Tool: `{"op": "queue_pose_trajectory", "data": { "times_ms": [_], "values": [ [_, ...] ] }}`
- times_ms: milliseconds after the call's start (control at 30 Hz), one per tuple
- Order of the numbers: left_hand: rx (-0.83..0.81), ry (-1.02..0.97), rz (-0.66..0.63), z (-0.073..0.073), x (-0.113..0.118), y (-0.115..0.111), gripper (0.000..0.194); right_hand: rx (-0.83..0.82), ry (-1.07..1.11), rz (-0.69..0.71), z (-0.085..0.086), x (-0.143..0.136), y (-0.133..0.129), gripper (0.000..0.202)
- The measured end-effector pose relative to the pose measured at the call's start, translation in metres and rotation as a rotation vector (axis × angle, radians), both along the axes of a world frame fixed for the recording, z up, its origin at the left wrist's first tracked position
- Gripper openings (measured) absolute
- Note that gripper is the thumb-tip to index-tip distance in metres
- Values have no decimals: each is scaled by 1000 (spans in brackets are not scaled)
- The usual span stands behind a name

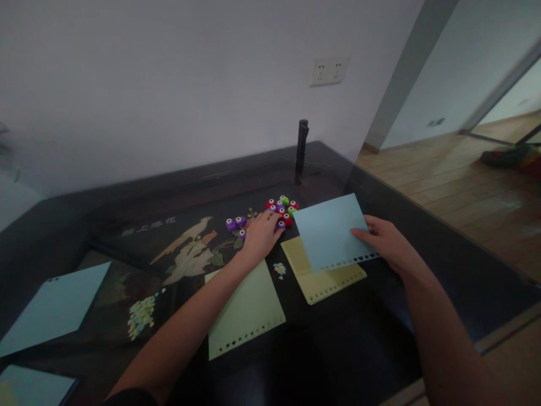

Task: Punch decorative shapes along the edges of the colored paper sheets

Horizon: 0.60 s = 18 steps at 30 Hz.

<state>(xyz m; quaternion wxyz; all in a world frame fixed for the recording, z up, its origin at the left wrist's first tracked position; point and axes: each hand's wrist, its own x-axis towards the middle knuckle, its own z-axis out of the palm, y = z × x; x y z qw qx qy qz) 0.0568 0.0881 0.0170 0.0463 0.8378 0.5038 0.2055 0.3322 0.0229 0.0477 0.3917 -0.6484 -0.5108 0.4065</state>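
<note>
My right hand [386, 242] pinches a light blue sheet of paper [332, 228] by its right side, thumb on top. Small shaped holes run along the sheet's near edge, and it overlaps a yellow sheet [300, 270]. My left hand [262, 228] reaches to a cluster of small red, green and purple craft punches [286, 219], each with a white eye-like spot. Its fingers are apart, with a purple punch [280, 225] near the thumb. Several more purple punches [230, 224] stand left of this hand. Under my left forearm lies a pale green sheet [249, 310] with punched holes along its near edge.
Paper cut-outs form a large pile [141, 316] at the left and a small one [279, 270] between sheets. Another blue sheet [54, 304] lies far left, with blue paper [38, 386] nearer. A black post [301, 141] rises at the dark table's back edge by the wall.
</note>
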Motion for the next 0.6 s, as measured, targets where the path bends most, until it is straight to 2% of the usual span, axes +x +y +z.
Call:
{"op": "queue_pose_trajectory", "data": {
  "times_ms": [100,200,300,367,467,600],
  "values": [
    [-96,-264,-37,7,-1,0,20,-18,1,44,-1,-5,-2,28],
    [-386,-563,-84,9,0,0,25,-41,8,102,-2,-9,-3,30],
    [-619,-761,-99,6,3,-2,14,-85,23,157,-2,-13,-3,31],
    [-688,-816,-67,3,3,-2,6,-119,28,195,-2,-15,-3,32],
    [-698,-805,-49,0,1,-2,6,-145,-29,244,-3,-14,-2,26],
    [-556,-648,-91,-4,-1,-5,8,-124,-152,277,-10,-8,-1,22]
  ]
}}
